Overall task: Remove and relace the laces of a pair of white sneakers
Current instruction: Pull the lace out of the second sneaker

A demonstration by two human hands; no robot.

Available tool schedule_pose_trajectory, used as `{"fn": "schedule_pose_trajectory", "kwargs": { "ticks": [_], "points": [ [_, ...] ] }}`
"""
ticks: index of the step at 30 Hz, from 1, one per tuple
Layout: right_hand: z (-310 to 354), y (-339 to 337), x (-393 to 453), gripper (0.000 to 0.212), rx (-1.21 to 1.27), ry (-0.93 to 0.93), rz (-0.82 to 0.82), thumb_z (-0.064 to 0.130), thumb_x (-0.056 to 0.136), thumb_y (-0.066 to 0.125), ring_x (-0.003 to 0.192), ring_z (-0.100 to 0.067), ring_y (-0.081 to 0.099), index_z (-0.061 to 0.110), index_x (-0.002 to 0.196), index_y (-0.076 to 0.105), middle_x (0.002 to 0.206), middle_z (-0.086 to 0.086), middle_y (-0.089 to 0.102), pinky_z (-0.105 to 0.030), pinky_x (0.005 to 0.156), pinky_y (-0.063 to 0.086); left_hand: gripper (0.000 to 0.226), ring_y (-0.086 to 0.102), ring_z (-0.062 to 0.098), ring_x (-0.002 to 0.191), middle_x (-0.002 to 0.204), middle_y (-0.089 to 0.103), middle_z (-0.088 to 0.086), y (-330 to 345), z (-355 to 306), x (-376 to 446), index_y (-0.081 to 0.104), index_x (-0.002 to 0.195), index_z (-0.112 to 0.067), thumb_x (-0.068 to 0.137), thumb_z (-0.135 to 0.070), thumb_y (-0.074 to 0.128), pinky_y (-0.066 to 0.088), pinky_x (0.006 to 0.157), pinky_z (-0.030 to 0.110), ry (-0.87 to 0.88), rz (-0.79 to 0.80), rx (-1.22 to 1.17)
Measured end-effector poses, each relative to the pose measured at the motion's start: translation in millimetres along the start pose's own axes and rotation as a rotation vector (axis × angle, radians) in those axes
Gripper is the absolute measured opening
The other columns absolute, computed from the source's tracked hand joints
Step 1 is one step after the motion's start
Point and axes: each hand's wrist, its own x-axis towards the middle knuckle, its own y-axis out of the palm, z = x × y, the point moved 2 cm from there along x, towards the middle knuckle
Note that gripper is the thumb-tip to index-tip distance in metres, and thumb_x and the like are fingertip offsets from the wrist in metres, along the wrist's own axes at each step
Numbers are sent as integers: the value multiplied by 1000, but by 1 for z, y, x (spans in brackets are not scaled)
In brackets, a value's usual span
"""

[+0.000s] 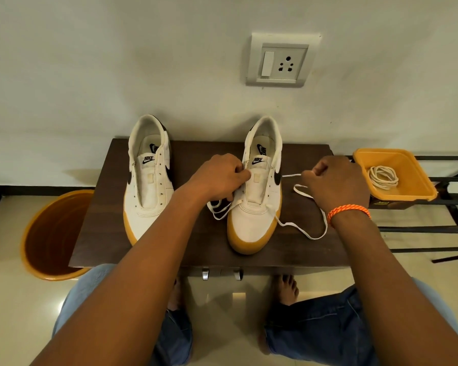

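Two white leather sneakers with gum-yellow soles and black side marks stand toes toward the person on the dark brown wooden table [111,207]. The left sneaker [148,180] is bare of laces. The right sneaker [259,191] has one flat white lace [299,228] threaded low, trailing over the table on both sides. The left hand [222,178] pinches at its eyelet row; the right hand [336,183] grips the lace end. Right of the table, one orange plastic tray [418,191] holds one coiled white lace [382,178].
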Motion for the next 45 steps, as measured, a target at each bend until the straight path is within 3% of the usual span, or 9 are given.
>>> {"fn": "schedule_pose_trajectory", "kwargs": {
  "ticks": [5, 9, 12, 15, 18, 27, 33, 41, 45],
  "points": [
    [-11, 19, 0, 19, -211, 69, 206, 34, 94, 68, 92, -34, 68, 18, 104, 74, 104, -11, 71, -39, 79, 54, 35, 76, 24, 61, 72, 76, 5, 1, 0, -2, 69, 85, -10, 109, -32, 56, 64, 66, 36, -17, 24, -108],
    [-9, 20, 3, 14, -47, 49, 301, 17, 96, 65, 82, -24, 73, 26, 89, 75, 88, -3, 76, -45, 84, 62, 37, 76, 24, 60, 69, 76, 8, 2, -6, -7, 70, 81, -10, 107, -35, 60, 66, 67, 38, -6, 57, -171],
    [3, 15, 1, 24, 184, -39, 267, 11, 97, 59, 72, -16, 72, 27, 96, 76, 76, 5, 75, -42, 81, 63, 33, 69, 19, 46, 60, 71, 5, -1, -15, -9, 71, 87, -10, 103, -38, 66, 56, 51, 24, 81, -81, -128],
    [18, 18, -6, 22, 275, -169, 239, 28, 98, 64, 82, -15, 71, 28, 119, 70, 87, 7, 74, -42, 84, 61, 11, 60, 18, 37, 53, 66, 3, 0, -22, -11, 73, 97, -19, 100, -30, 72, 50, 44, 25, 134, -30, -125],
    [25, 27, -13, 48, 165, -206, 272, 51, 95, 67, 97, -18, 67, 30, 137, 56, 102, 5, 69, -44, 84, 58, 9, 62, 18, 40, 55, 68, 2, 10, -20, -11, 80, 102, -25, 95, -22, 77, 55, 47, 29, 135, 118, -22],
    [26, 34, -14, 52, 74, -241, 215, 46, 90, 75, 98, -21, 66, 27, 134, 56, 109, 0, 68, -44, 82, 60, 4, 65, 3, 45, 67, 65, -13, 23, -28, -8, 79, 99, -26, 95, -24, 78, 56, 56, 24, 115, 122, 77],
    [23, 33, -13, 50, 117, -218, 231, 45, 90, 75, 101, -22, 67, 28, 134, 58, 111, 1, 69, -46, 85, 60, 11, 61, -2, 44, 52, 62, -11, 28, -28, -8, 68, 103, -21, 105, -30, 62, 51, 59, 26, 148, 173, 121],
    [20, 31, -9, 46, 165, -226, 228, 40, 91, 77, 97, -19, 67, 24, 131, 62, 109, 1, 71, -37, 83, 58, 24, 48, 16, 42, 58, 57, 4, 8, -16, -12, 61, 108, 8, 109, -13, 50, 49, 52, 30, 55, 375, -290],
    [20, 31, -9, 43, 165, -234, 237, 37, 92, 76, 95, -19, 66, 22, 130, 63, 107, 0, 70, -38, 83, 58, 16, 56, 21, 43, 58, 66, 4, 10, -20, -10, 67, 111, -12, 103, -26, 64, 51, 48, 29, 72, 299, -192]
  ]
}}
